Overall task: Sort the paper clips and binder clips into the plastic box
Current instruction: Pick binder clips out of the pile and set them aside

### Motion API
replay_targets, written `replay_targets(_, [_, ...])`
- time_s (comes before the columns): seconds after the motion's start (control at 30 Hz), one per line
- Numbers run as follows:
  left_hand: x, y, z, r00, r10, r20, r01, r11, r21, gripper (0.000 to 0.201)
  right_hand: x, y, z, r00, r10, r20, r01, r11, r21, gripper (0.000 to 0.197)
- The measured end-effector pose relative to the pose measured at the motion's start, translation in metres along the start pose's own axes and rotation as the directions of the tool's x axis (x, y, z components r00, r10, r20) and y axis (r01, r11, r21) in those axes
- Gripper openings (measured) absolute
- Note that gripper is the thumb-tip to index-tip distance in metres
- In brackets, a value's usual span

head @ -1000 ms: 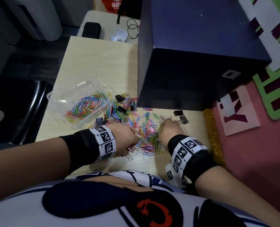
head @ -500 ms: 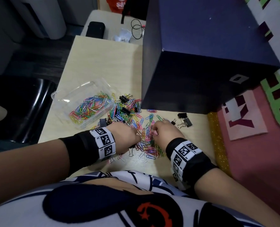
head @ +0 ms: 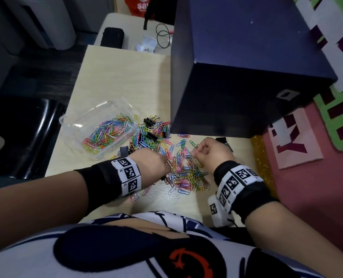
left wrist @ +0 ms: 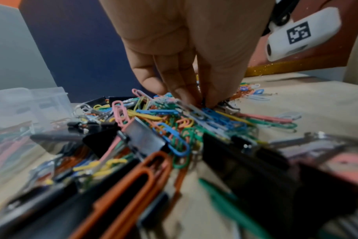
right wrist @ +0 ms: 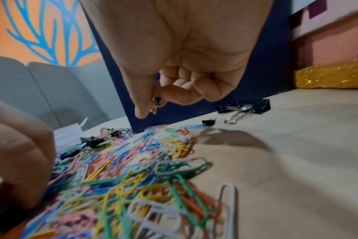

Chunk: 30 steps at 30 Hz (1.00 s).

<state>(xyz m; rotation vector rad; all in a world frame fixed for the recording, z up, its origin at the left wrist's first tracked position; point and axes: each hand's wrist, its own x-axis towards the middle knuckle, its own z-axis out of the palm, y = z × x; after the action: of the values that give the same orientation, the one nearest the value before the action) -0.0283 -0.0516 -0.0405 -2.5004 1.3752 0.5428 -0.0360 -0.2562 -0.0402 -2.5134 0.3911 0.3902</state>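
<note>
A clear plastic box (head: 82, 115) with several coloured paper clips in it stands at the left of the pale table (head: 114, 81). Beside it spreads a loose pile of paper clips (head: 183, 173) mixed with black binder clips (head: 151, 121). My left hand (head: 164, 164) reaches down into the pile, and its fingertips (left wrist: 187, 97) pinch clips there. Just above the pile's right edge, my right hand (head: 198, 151) is curled, with a small paper clip (right wrist: 154, 105) pinched between thumb and forefinger. More binder clips (right wrist: 253, 105) lie on the table behind the right hand.
A big dark blue box (head: 237, 77) stands on the table right behind the pile. A black chair (head: 22, 133) is off the left edge. A gold glitter strip (head: 263, 167) lines the table's right edge. A second table behind holds a black case (head: 112, 37) and cables.
My right hand went left into the pile, then came back up to the right with a clip pinched. My left hand stayed low on the pile's left side.
</note>
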Motion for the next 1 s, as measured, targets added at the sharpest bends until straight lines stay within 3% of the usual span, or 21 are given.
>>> replay_targets(0.17, [0.001, 0.003, 0.004, 1.000, 0.006, 0.018, -0.006, 1.000, -0.026, 0.028, 0.005, 0.009, -0.011, 0.995, 0.094, -0.021, -0.094, 0.996, -0.004, 0.022])
replay_targets(0.27, [0.002, 0.001, 0.000, 0.997, -0.004, 0.075, 0.008, 0.998, -0.062, 0.025, 0.008, 0.013, -0.007, 0.996, 0.086, 0.032, -0.087, 0.996, 0.024, 0.002])
replay_targets(0.33, [0.003, -0.003, -0.005, 0.993, -0.012, 0.120, 0.027, 0.992, -0.126, 0.017, 0.009, 0.014, -0.004, 0.996, 0.050, 0.074, -0.049, 0.999, -0.008, 0.011])
replay_targets(0.4, [0.003, -0.007, -0.009, 0.996, -0.031, 0.080, 0.046, 0.980, -0.192, 0.009, 0.009, 0.014, -0.004, 0.997, 0.025, 0.077, -0.023, 0.999, -0.029, 0.016])
replay_targets(0.53, [0.005, -0.016, -0.016, 0.996, -0.085, 0.018, 0.087, 0.966, -0.245, 0.022, 0.007, 0.012, -0.005, 0.999, -0.015, 0.035, 0.016, 0.999, -0.042, 0.011])
replay_targets(0.73, [0.010, -0.022, -0.015, 0.967, -0.223, -0.119, 0.167, 0.916, -0.364, 0.027, 0.006, 0.010, -0.009, 0.997, -0.050, 0.050, 0.052, 0.998, -0.028, 0.022])
replay_targets(0.87, [0.012, -0.023, -0.016, 0.950, -0.261, -0.169, 0.171, 0.892, -0.418, 0.023, 0.009, 0.011, -0.009, 0.996, -0.031, 0.086, 0.024, 0.997, 0.078, 0.017])
replay_targets(1.0, [0.012, -0.023, -0.018, 0.942, -0.264, -0.206, 0.146, 0.877, -0.457, 0.022, 0.011, 0.012, -0.006, 0.995, -0.040, 0.087, 0.042, 0.999, -0.015, 0.018])
